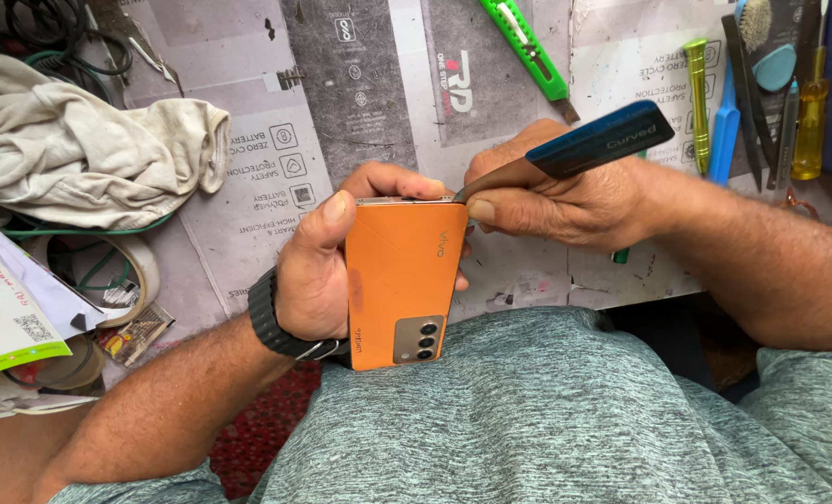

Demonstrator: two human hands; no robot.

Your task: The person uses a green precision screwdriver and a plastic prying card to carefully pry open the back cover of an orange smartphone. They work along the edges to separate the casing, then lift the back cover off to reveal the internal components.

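My left hand (318,271) grips an orange smartphone (399,280) by its left edge, back cover facing up, camera block toward my body. A black watch strap sits on that wrist. My right hand (556,191) holds curved tweezers with a blue grip (598,142); the metal tip touches the phone's far top corner at the seam. The phone is held above my lap, in front of my grey shirt.
A paper-covered bench (378,103) carries a green utility knife (528,51), a crumpled beige cloth (89,149), tape rolls (98,271) and papers at left. Screwdrivers, a brush and pry tools (761,93) lie at the far right. Cables sit at top left.
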